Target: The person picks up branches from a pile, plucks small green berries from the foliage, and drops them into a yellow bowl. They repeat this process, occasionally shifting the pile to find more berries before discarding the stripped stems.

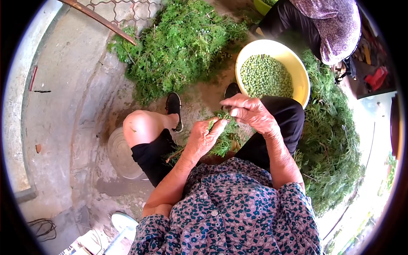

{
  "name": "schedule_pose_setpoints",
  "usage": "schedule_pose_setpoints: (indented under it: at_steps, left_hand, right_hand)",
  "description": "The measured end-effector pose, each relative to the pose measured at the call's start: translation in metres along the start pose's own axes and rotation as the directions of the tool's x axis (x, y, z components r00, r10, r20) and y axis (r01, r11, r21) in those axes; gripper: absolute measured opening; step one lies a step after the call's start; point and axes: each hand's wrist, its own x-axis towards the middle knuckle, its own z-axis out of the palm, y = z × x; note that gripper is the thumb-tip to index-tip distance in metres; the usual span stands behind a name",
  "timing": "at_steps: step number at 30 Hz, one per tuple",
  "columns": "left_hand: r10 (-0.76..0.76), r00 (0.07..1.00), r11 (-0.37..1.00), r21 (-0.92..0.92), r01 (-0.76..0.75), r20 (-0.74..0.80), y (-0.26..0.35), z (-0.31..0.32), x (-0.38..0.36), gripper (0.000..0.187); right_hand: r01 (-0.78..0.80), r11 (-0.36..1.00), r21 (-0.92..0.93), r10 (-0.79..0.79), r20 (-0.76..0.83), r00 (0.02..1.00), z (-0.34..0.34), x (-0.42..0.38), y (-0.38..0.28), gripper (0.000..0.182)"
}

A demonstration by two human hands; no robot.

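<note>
My left hand [205,135] is closed round a green sprig [225,145], whose leafy end hangs between my knees and whose brown stem sticks out near my wrist. Just to the right and a little higher, my right hand [251,112] has its thumb and fingers close together near the sprig's top; whatever lies between them is too small to make out. Beyond my right knee a yellow basin [301,72] holds a heap of small round green berries [265,76].
A big pile of green branches [178,46] lies ahead, and another pile [331,148] is on the right. At the upper right sits a person [335,25] in patterned clothing beside a green container [261,7]. A wooden stick [100,20] is at the upper left.
</note>
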Motion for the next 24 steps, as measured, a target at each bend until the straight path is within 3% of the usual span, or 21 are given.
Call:
schedule_pose_setpoints:
  at_steps: [2, 4, 6, 8, 9, 10, 12, 13, 14, 15, 16, 17, 18, 19, 20, 21, 24]
  left_hand:
    - [-0.003, 1.000, 1.000, -0.006, 0.003, -0.021, 0.000, 0.001, 0.001, 0.026]
    - [-0.011, 0.999, 1.000, -0.013, 0.011, -0.042, 0.000, 0.002, 0.001, 0.028]
    - [-0.036, 0.998, 0.999, -0.020, 0.035, -0.046, 0.003, 0.003, -0.001, 0.031]
    - [-0.043, 0.997, 0.998, -0.053, 0.040, -0.060, 0.003, 0.003, -0.001, 0.032]
    - [-0.084, 0.996, 0.994, -0.068, 0.081, -0.043, 0.002, 0.002, 0.000, 0.032]
    - [-0.125, 0.992, 0.989, -0.082, 0.123, -0.026, 0.001, 0.001, 0.001, 0.031]
    - [-0.062, 0.996, 0.984, -0.169, 0.049, -0.070, -0.001, 0.005, 0.002, 0.031]
    - [-0.007, 0.993, 0.967, -0.253, -0.023, -0.118, -0.003, 0.006, 0.001, 0.031]
    - [-0.009, 0.993, 0.967, -0.253, -0.022, -0.121, -0.005, 0.004, 0.002, 0.031]
    - [-0.012, 0.991, 0.943, -0.331, -0.032, -0.131, -0.009, 0.000, 0.003, 0.031]
    - [-0.014, 0.990, 0.913, -0.405, -0.044, -0.138, -0.013, -0.005, 0.003, 0.031]
    - [-0.082, 0.994, 0.804, -0.594, 0.021, -0.076, -0.017, -0.007, 0.002, 0.032]
    - [-0.084, 0.994, 0.805, -0.593, 0.024, -0.075, -0.016, -0.008, 0.002, 0.032]
    - [-0.127, 0.986, 0.764, -0.645, 0.030, -0.105, -0.013, -0.009, 0.002, 0.032]
    - [-0.171, 0.976, 0.720, -0.693, 0.032, -0.132, -0.012, -0.010, 0.003, 0.033]
    - [-0.247, 0.965, 0.678, -0.726, 0.111, -0.083, -0.019, -0.016, 0.005, 0.032]
    - [-0.196, 0.975, 0.641, -0.766, 0.043, -0.109, -0.006, -0.017, 0.009, 0.039]
  right_hand:
    - [-0.030, 0.999, -0.016, 0.031, 0.062, 0.998, -0.001, 0.000, 0.003, 0.026]
    - [0.049, 0.994, -0.102, -0.040, 0.087, 0.995, -0.002, 0.000, 0.010, 0.026]
    - [0.028, 0.997, -0.070, -0.026, 0.033, 0.999, 0.002, -0.003, 0.008, 0.023]
    - [-0.213, 0.977, 0.014, 0.213, 0.023, 0.977, 0.004, -0.004, -0.001, 0.016]
    - [-0.112, 0.993, -0.026, 0.111, -0.055, 0.992, 0.006, -0.003, 0.003, 0.015]
    - [-0.111, 0.994, -0.026, 0.109, -0.057, 0.992, 0.007, -0.002, 0.002, 0.015]
    - [-0.179, 0.974, -0.138, 0.124, -0.334, 0.934, 0.007, -0.001, -0.006, 0.013]
    - [-0.240, 0.969, 0.052, 0.239, -0.434, 0.869, -0.002, 0.001, -0.019, 0.011]
    - [-0.082, 0.996, -0.029, 0.055, -0.512, 0.857, -0.017, 0.005, -0.006, 0.009]
    - [-0.006, 0.999, 0.034, 0.023, -0.539, 0.842, -0.031, 0.004, 0.002, 0.011]
    - [-0.060, 0.997, -0.038, 0.026, -0.590, 0.807, -0.039, 0.004, -0.007, 0.015]
    - [-0.090, 0.994, -0.069, 0.023, -0.650, 0.759, -0.048, 0.004, -0.014, 0.018]
    - [-0.063, 0.996, -0.069, -0.002, -0.687, 0.727, -0.060, 0.003, -0.019, 0.019]
    - [-0.144, 0.966, -0.217, -0.058, -0.717, 0.694, -0.076, 0.003, -0.020, 0.023]
    - [-0.275, 0.844, -0.460, -0.159, -0.704, 0.692, -0.095, 0.001, -0.017, 0.024]
    - [-0.297, 0.754, -0.585, -0.224, -0.655, 0.722, -0.130, -0.002, 0.006, 0.031]
    - [-0.500, 0.349, -0.793, -0.356, -0.606, 0.712, -0.173, -0.012, 0.029, 0.046]
